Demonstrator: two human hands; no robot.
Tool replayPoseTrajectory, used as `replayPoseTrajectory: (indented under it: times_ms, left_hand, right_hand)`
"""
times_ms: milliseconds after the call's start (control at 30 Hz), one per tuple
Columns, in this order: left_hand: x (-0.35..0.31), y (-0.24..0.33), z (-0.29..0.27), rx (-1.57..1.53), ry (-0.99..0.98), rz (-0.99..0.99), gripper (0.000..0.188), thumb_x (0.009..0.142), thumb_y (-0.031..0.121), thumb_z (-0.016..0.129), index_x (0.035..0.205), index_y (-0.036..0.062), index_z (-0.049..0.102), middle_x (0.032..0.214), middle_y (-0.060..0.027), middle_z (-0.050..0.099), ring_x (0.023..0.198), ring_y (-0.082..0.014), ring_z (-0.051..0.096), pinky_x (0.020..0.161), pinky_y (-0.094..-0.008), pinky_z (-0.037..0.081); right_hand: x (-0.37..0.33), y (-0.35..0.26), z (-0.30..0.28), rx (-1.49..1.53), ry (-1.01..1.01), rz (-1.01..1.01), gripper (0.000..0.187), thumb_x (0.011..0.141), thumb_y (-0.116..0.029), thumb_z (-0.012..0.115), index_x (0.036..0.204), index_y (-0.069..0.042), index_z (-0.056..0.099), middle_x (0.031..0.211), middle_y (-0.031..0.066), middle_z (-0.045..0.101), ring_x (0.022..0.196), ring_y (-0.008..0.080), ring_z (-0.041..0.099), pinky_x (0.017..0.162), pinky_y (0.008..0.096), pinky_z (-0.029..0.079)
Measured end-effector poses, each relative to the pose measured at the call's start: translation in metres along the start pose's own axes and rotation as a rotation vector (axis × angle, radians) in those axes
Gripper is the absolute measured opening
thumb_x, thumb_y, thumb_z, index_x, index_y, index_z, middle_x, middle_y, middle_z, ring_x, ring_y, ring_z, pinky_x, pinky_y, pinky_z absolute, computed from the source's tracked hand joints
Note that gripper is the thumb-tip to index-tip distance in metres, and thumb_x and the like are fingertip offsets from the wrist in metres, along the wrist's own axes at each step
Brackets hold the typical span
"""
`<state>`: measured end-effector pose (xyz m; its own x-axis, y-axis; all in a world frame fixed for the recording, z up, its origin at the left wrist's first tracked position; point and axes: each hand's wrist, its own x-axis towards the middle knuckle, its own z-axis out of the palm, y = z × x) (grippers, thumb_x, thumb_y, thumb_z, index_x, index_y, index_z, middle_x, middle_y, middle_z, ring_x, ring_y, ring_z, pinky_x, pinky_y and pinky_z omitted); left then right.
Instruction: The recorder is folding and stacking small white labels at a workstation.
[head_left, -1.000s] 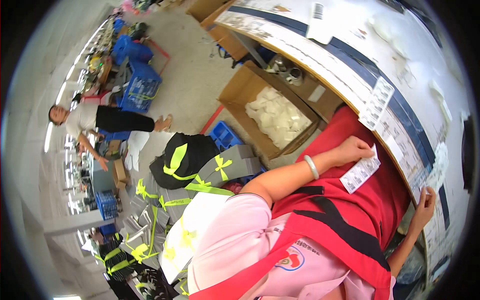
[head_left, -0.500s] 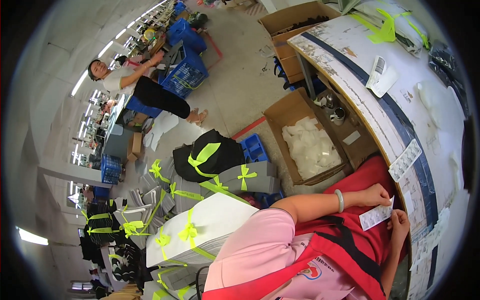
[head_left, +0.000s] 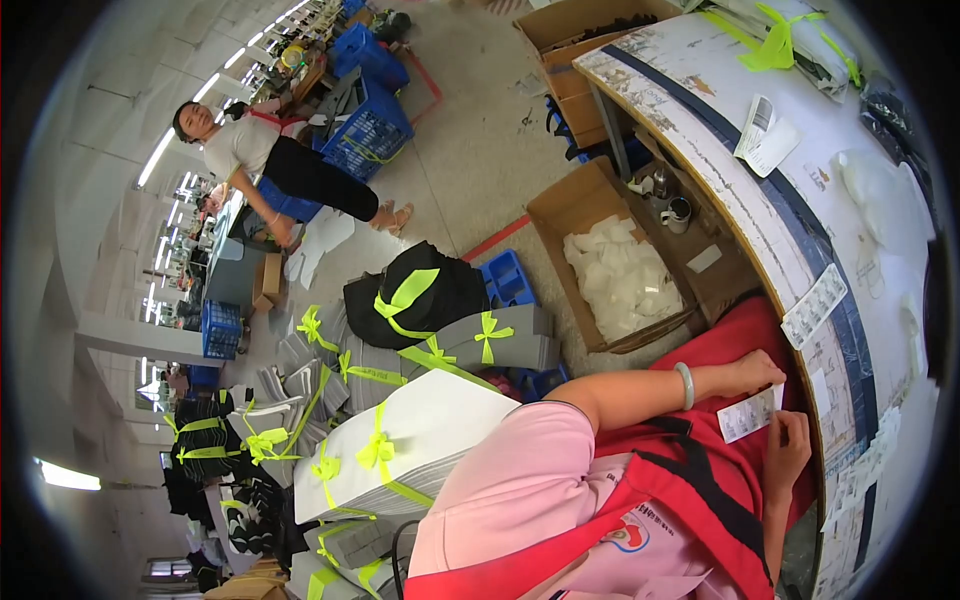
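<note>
A small white label sheet [head_left: 746, 416] with rows of dark print is between my hands, above the red apron [head_left: 640, 480] over my lap. My left hand [head_left: 752, 373], wearing a pale bangle [head_left: 684, 386] on its wrist, pinches the sheet's upper corner. My right hand [head_left: 788, 452] has its fingers curled at the sheet's edge beside the table; its fingertips partly hide what they grip. Close by on the table's edge lies another printed label sheet [head_left: 814, 307].
A white worktable [head_left: 700, 90] curves along the right, with a folded paper slip [head_left: 768, 140]. Beneath it, a cardboard box [head_left: 560, 225] holds white scraps. Grey stacked bundles [head_left: 500, 345] tied with yellow-green ribbon stand left. Farther off, a person [head_left: 270, 155] stands by blue crates [head_left: 365, 130].
My right hand has shifted slightly down, its fingers more curled at the sheet's edge. My left hand has risen a little. The far person's arm has swung down from the crate.
</note>
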<state>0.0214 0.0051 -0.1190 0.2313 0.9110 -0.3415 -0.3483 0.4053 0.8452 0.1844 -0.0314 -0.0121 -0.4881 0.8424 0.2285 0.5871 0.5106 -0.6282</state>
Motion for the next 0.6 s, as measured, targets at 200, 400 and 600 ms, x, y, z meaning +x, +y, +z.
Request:
replayPoseTrajectory:
  times_ms: [200, 400, 600]
  left_hand:
    - [0.002, -0.001, -0.001, -0.121, 0.04, -0.028, 0.031, 0.081, 0.02, 0.063, 0.054, 0.0101, 0.052, 0.05, 0.0041, 0.042, 0.041, -0.0086, 0.032, 0.039, -0.0302, 0.021]
    - [-0.004, 0.01, 0.0, -0.103, -0.067, -0.045, 0.028, 0.087, 0.023, 0.061, 0.063, 0.0072, 0.06, 0.057, 0.0029, 0.049, 0.047, -0.0078, 0.041, 0.043, -0.0262, 0.032]
    - [-0.004, 0.009, 0.0, -0.22, -0.068, -0.07, 0.028, 0.087, 0.024, 0.063, 0.065, 0.0059, 0.062, 0.06, 0.0014, 0.055, 0.052, -0.0084, 0.047, 0.047, -0.0259, 0.037]
  right_hand:
    - [0.012, -0.016, -0.019, 0.137, 0.069, -0.012, 0.005, 0.084, 0.005, 0.061, 0.087, 0.001, 0.06, 0.084, 0.0099, 0.057, 0.075, 0.0224, 0.057, 0.068, 0.0308, 0.046]
    - [0.006, 0.007, -0.024, 0.363, 0.012, 0.306, 0.003, 0.09, -0.004, 0.061, 0.089, -0.001, 0.061, 0.082, 0.002, 0.056, 0.07, 0.0086, 0.05, 0.062, 0.0214, 0.04]
    - [-0.001, 0.022, -0.006, 0.6, -0.028, 0.437, 0.006, 0.092, -0.008, 0.062, 0.089, -0.003, 0.062, 0.075, -0.003, 0.055, 0.065, 0.0031, 0.048, 0.058, 0.0173, 0.038]
